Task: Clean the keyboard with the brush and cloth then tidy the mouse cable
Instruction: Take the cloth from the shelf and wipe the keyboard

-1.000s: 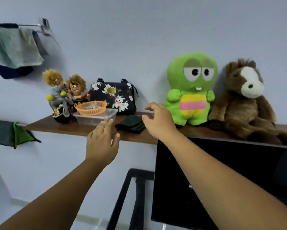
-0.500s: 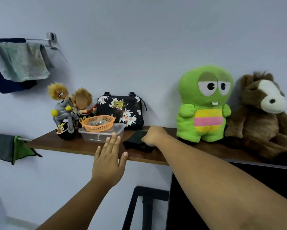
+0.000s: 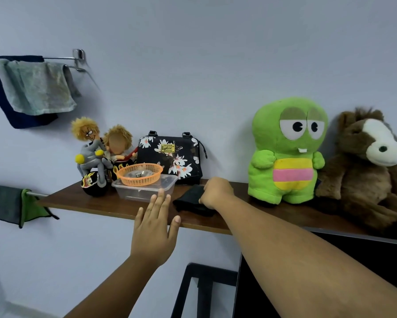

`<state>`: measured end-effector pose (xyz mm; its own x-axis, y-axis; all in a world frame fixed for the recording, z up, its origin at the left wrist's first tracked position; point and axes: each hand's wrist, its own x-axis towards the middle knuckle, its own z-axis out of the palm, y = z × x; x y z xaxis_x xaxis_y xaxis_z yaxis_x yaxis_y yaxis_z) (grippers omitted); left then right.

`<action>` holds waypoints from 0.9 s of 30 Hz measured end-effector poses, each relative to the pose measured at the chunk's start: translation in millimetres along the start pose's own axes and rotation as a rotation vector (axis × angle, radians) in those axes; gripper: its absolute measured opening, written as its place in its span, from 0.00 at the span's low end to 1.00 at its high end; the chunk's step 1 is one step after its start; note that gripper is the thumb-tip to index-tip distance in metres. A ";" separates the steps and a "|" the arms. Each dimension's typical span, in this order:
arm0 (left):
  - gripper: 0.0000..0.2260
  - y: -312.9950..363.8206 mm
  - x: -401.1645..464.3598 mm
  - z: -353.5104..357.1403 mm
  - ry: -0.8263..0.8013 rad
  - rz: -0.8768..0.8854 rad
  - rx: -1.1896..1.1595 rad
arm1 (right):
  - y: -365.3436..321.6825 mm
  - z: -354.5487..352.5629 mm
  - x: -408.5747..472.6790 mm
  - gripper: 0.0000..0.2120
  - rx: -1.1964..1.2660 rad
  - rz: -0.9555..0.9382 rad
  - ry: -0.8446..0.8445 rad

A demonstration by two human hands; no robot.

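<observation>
A folded black cloth [image 3: 189, 199] lies on the brown wall shelf [image 3: 105, 204], between a clear plastic box and a green plush toy. My right hand [image 3: 215, 192] reaches over the shelf and grips the cloth's right side with curled fingers. My left hand [image 3: 155, 222] is raised in front of the shelf's front edge, fingers straight and spread, holding nothing. The keyboard, the brush and the mouse are out of view.
On the shelf stand two dolls on a toy motorbike [image 3: 96, 157], an orange basket [image 3: 140, 174] on a clear box [image 3: 144, 189], a floral bag [image 3: 172, 157], a green plush [image 3: 287, 152] and a brown plush [image 3: 367, 168]. Towels hang on wall rails [image 3: 36, 88]. A black monitor [image 3: 330, 283] sits below.
My right hand came down onto the black cloth and curled round it. My left hand stayed raised before the shelf edge. The view shifted upward slightly.
</observation>
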<state>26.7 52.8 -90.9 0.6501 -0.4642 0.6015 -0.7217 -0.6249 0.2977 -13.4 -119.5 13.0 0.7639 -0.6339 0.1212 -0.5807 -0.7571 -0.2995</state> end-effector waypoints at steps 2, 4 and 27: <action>0.32 0.0 -0.8 -1.0 0.000 -0.003 0.004 | -0.5 3.8 -0.2 0.18 -0.032 -0.045 -0.007; 0.32 -1.6 -1.7 -0.7 -0.001 -0.008 0.003 | -2.9 7.7 -1.5 0.24 -0.026 -0.071 -0.027; 0.33 -13.7 -10.1 2.9 0.018 -0.049 0.021 | -24.2 34.1 -6.3 0.20 -0.114 -0.059 -0.061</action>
<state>30.7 64.2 -103.2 0.6799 -0.4220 0.5997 -0.6840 -0.6598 0.3112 5.4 -91.8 -12.8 0.8112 -0.5797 0.0767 -0.5599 -0.8079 -0.1839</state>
